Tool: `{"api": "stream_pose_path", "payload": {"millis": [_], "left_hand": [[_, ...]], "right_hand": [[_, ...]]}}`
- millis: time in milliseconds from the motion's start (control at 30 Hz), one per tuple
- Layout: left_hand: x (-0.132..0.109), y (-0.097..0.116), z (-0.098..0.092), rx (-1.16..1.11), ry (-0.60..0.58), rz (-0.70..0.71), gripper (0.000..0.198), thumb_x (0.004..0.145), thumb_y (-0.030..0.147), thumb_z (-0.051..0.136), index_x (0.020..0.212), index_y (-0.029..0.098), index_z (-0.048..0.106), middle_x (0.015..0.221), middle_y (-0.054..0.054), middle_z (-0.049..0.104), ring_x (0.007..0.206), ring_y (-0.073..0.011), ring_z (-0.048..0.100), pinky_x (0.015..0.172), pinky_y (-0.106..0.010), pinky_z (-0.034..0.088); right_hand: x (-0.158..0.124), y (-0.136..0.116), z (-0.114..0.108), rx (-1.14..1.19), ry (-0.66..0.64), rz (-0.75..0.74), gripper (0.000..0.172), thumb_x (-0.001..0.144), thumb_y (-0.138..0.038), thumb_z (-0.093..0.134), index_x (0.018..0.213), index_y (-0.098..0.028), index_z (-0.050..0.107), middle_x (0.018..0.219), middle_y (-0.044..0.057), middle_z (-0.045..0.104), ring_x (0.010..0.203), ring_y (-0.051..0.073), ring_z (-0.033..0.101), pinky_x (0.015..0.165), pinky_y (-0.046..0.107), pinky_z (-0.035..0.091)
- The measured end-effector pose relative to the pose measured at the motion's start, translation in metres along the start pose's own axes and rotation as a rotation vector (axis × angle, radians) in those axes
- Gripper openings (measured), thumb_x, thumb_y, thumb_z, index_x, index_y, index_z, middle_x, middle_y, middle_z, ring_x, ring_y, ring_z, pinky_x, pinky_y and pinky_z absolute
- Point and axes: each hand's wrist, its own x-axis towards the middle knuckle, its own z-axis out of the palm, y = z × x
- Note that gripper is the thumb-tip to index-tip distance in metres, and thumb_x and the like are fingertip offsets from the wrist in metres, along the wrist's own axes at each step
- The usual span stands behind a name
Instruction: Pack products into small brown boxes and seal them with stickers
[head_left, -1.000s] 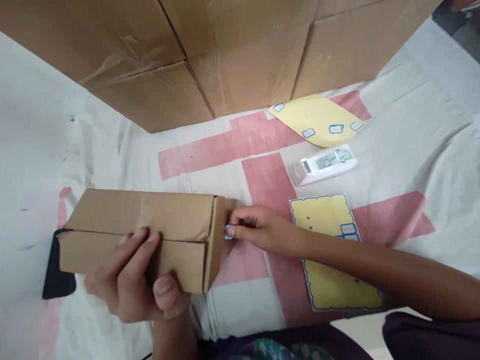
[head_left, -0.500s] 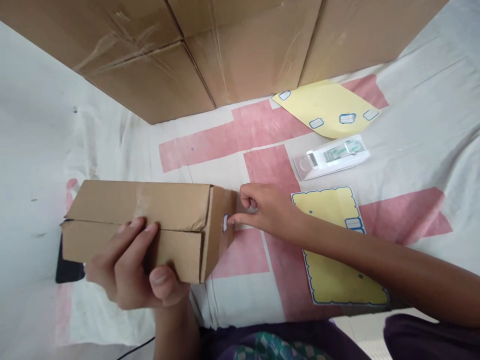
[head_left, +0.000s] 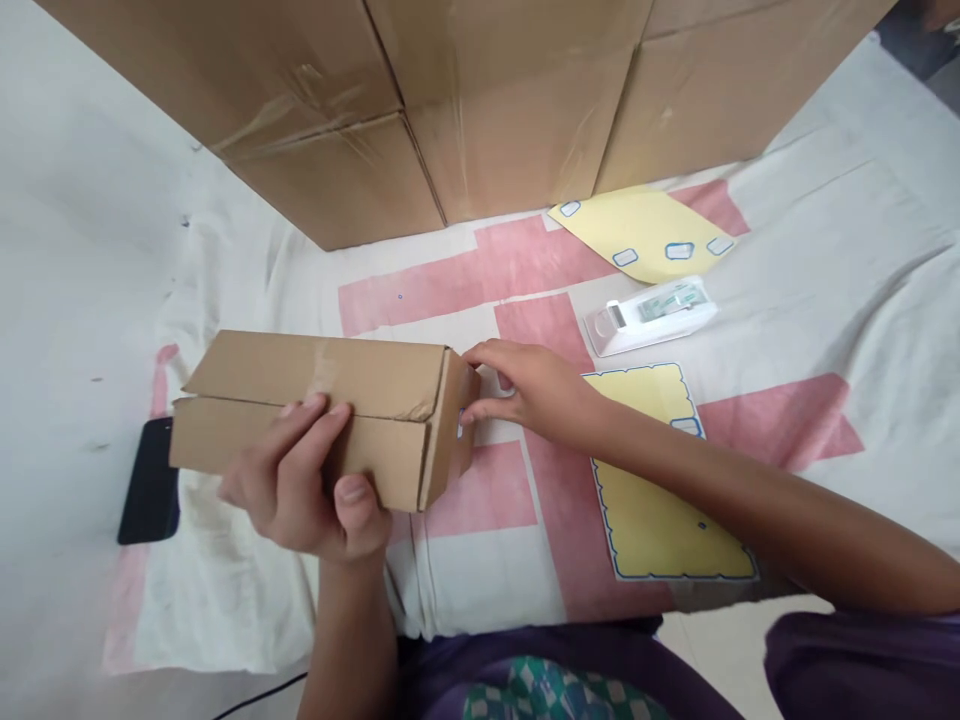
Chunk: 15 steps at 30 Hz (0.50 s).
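Observation:
My left hand (head_left: 307, 480) grips a small brown cardboard box (head_left: 322, 370), fingers over its upper face and thumb near the lower right corner. The box is tilted above the cloth, with a seam between its two flaps. On its right end face is a small white sticker with a blue edge (head_left: 460, 424). My right hand (head_left: 525, 390) is at that end, thumb at the sticker and index fingertip by the upper corner. Its thumb and index finger are apart; the other fingers are curled. Below the right forearm lies a yellow sheet with a scalloped blue border (head_left: 667, 520).
Large taped cardboard boxes (head_left: 510, 120) stand along the back. Before them lie a yellow paper piece with several blue-edged stickers (head_left: 645, 230) and a white plastic device (head_left: 652, 315). A black phone (head_left: 150, 480) rests at left on the white-and-pink cloth (head_left: 487, 590).
The right index finger has uncurled and reached the box's end beside the thumb. In the view, the box and left hand have shifted up and right, showing more of the phone.

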Motion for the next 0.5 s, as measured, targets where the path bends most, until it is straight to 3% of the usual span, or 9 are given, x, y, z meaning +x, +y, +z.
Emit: {"api": "stream_pose_path", "payload": {"millis": [100,167,200,267,333,367,433,500], "left_hand": [[-0.001,0.001,-0.002,0.019,-0.044,-0.021,0.041,0.094,0.04,0.043,0.114,0.021,0.073,0.116,-0.01,0.074,0.108,-0.0306,0.067,0.096,-0.052,0.048],[-0.001,-0.001,-0.003,-0.005,-0.052,-0.009,0.04,0.095,0.04,0.043,0.114,0.02,0.072,0.116,-0.01,0.074,0.109,-0.0299,0.067,0.097,-0.05,0.046],[-0.001,-0.002,-0.003,-0.024,-0.049,0.0,0.04,0.095,0.039,0.043,0.114,0.02,0.072,0.116,-0.011,0.074,0.108,-0.0296,0.067,0.097,-0.05,0.045],[-0.001,-0.004,-0.004,-0.056,-0.043,0.019,0.038,0.094,0.038,0.045,0.113,0.019,0.072,0.115,-0.012,0.074,0.107,-0.0295,0.068,0.098,-0.048,0.042],[-0.002,-0.008,-0.006,-0.075,-0.041,0.04,0.036,0.094,0.037,0.047,0.114,0.019,0.072,0.115,-0.013,0.074,0.107,-0.0297,0.068,0.098,-0.047,0.041],[-0.003,-0.01,-0.006,-0.086,-0.041,0.052,0.036,0.093,0.036,0.048,0.114,0.019,0.072,0.115,-0.013,0.074,0.108,-0.0299,0.068,0.098,-0.046,0.041],[-0.006,-0.014,-0.008,-0.117,-0.039,0.08,0.035,0.092,0.034,0.05,0.117,0.02,0.071,0.116,-0.014,0.074,0.109,-0.0303,0.067,0.099,-0.046,0.041],[-0.011,-0.018,-0.007,-0.156,-0.022,0.115,0.035,0.092,0.032,0.05,0.118,0.02,0.07,0.115,-0.014,0.074,0.11,-0.0314,0.067,0.1,-0.048,0.042]], "right_hand": [[-0.003,-0.001,-0.006,-0.036,-0.01,-0.017,0.031,0.088,-0.043,0.074,0.107,-0.021,0.066,0.105,0.003,0.071,0.086,0.018,0.062,0.07,0.029,0.038],[-0.007,-0.004,-0.007,-0.079,-0.035,-0.032,0.032,0.089,-0.044,0.072,0.11,-0.02,0.066,0.107,0.005,0.071,0.09,0.02,0.063,0.073,0.03,0.04],[-0.01,-0.008,-0.007,-0.101,-0.048,-0.041,0.04,0.087,-0.046,0.074,0.116,-0.02,0.064,0.113,0.007,0.07,0.095,0.022,0.064,0.076,0.032,0.042],[-0.017,-0.019,-0.001,-0.135,-0.046,-0.057,0.076,0.074,-0.051,0.083,0.136,-0.02,0.052,0.13,0.013,0.063,0.108,0.028,0.063,0.083,0.037,0.046],[-0.024,-0.035,0.01,-0.169,0.018,-0.055,0.118,0.06,-0.055,0.09,0.155,-0.022,0.028,0.145,0.018,0.05,0.12,0.035,0.058,0.092,0.044,0.048],[-0.028,-0.044,0.017,-0.192,0.065,-0.048,0.131,0.056,-0.057,0.091,0.159,-0.024,0.017,0.148,0.019,0.046,0.123,0.037,0.057,0.094,0.046,0.048],[-0.035,-0.058,0.03,-0.27,0.131,-0.054,0.137,0.055,-0.059,0.089,0.161,-0.029,0.009,0.149,0.018,0.042,0.121,0.038,0.058,0.095,0.05,0.049],[-0.042,-0.066,0.037,-0.334,0.164,-0.082,0.125,0.055,-0.06,0.087,0.158,-0.032,0.022,0.145,0.016,0.041,0.116,0.036,0.06,0.091,0.051,0.052]]}}
